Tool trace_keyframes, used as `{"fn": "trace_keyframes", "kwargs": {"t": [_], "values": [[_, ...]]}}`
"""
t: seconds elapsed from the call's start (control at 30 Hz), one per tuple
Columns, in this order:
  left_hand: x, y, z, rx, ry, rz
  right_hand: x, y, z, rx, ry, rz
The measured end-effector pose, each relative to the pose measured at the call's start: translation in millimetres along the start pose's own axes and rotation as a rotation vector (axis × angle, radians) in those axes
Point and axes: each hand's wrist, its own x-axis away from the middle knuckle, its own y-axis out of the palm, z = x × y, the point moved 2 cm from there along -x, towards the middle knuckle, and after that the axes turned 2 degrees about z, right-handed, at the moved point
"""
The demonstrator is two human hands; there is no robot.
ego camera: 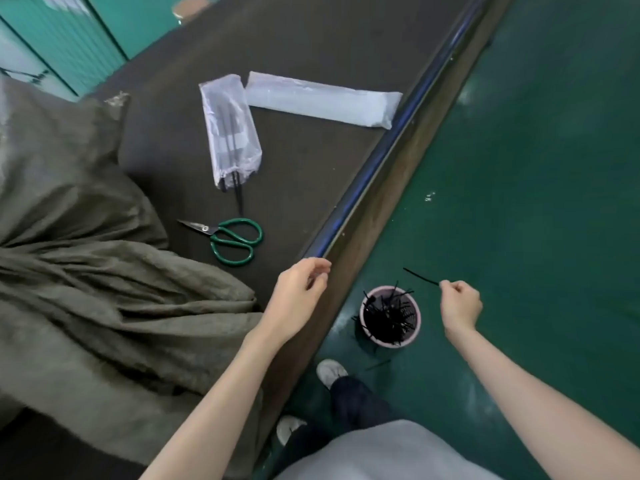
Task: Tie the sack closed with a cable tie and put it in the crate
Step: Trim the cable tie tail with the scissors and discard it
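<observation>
- Nearest us, at six o'clock in the view, our shoes (330, 372) stand on the green floor (536, 168) beside the tabletop (311, 185).
- At four o'clock our right hand (460, 306) pinches one black cable tie (420, 276) by its end between thumb and forefinger. The rest of the strip points to ten o'clock, free in the air.
- At nine o'clock from that hand, a pink cup (393, 342) on the floor bristles with more ties.
- Our left hand (301, 289) hovers over the tabletop's edge, its fingers loosely curled and holding nothing.
- The sack (104, 271) lies slumped on the tabletop at nine o'clock, unfastened, its grey-green cloth bunched in folds.
- We judge the cloth soft and limp, so we should gather it in a fist where the folds converge.
- The tie looks light, springy and slick, so we judge it best pinched close to its end.
- Farther off, at eleven o'clock, lie green-handled scissors (216, 233), then a plastic bag of ties (232, 133).
- At twelve o'clock lies a flat packet (322, 98).
- We see no crate.
</observation>
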Motion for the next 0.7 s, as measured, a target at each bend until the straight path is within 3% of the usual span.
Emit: {"fn": "trace_keyframes", "kwargs": {"t": [0.3,0.7], "values": [[-7.3,11.6,12.4,0.020,-0.021,-0.006,-15.3,1.9,24.5,0.443,0.048,-0.160],[-9.8,12.2,15.9,0.041,-0.032,-0.012,-13.9,14.1,3.4,0.342,-0.022,-0.267]]}}
